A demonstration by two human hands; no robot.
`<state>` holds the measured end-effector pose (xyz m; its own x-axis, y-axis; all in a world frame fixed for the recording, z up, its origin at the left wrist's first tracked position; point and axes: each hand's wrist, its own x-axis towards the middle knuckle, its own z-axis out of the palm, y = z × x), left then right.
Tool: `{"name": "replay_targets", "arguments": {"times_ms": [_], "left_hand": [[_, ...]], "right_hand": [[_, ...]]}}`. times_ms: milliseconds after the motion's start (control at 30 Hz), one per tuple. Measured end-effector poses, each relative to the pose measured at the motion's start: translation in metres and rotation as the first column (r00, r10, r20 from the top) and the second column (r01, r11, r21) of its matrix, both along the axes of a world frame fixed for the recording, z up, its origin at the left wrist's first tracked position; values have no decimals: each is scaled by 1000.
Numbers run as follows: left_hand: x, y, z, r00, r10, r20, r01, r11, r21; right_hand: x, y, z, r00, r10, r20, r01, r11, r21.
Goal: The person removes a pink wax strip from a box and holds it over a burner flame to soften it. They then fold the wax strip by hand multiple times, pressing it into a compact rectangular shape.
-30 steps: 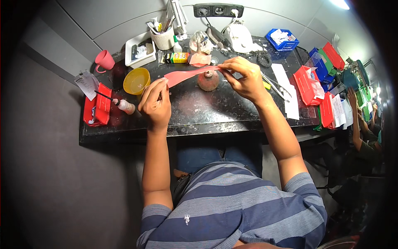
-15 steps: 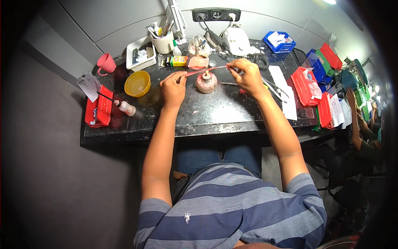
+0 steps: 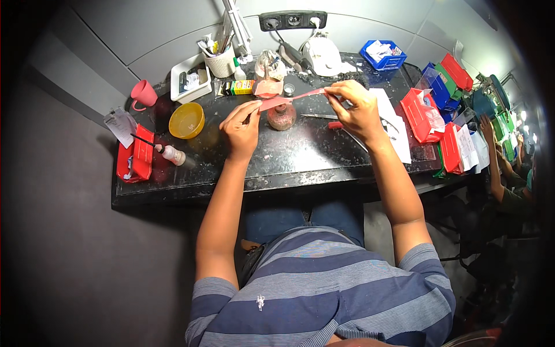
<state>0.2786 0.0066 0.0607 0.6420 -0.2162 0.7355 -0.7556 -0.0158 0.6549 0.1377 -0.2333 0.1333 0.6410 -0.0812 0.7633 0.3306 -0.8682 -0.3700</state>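
Observation:
A thin pink wax sheet (image 3: 273,104) stretches between my two hands above a round spirit burner (image 3: 281,120). My left hand (image 3: 240,130) pinches its left end between thumb and fingers. At the other end, my right hand (image 3: 357,110) grips it by the edge, with the thumb below. The sheet appears tilted and somewhat bent near its middle. It covers the top of the burner, so the flame cannot be seen. Just behind the sheet stands a pinkish block (image 3: 268,87) beside a plaster-like model (image 3: 272,65).
Left of my hands are a yellow bowl (image 3: 187,121), a small bottle (image 3: 173,155) with a brush across it, and a red bin (image 3: 134,153). A knife (image 3: 318,116) lies near my right hand. Red bins (image 3: 422,115) line the right side; another person's arm (image 3: 492,153) shows beyond.
The wax sheet has tilted from nearly edge-on to show more of its face, and it now hides the flame. My right hand has shifted slightly right; the whole view has shifted a little.

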Motion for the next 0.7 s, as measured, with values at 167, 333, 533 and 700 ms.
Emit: {"name": "replay_targets", "arguments": {"times_ms": [167, 333, 533, 700], "left_hand": [[-26, 28, 17, 998, -60, 31, 58, 995, 84], [-59, 49, 5, 539, -342, -770, 483, 874, -50], [-77, 32, -7, 614, -65, -787, 475, 826, 303], [-99, 37, 3, 995, -73, -66, 98, 784, 613]], "right_hand": [[-33, 12, 15, 981, 170, -93, -141, 956, 257], [-65, 5, -2, 674, 459, -579, 182, 656, 733], [-71, 15, -50, 589, 87, -804, 358, 863, 356], [-101, 35, -55, 854, 99, -510, -74, 995, 69]]}}
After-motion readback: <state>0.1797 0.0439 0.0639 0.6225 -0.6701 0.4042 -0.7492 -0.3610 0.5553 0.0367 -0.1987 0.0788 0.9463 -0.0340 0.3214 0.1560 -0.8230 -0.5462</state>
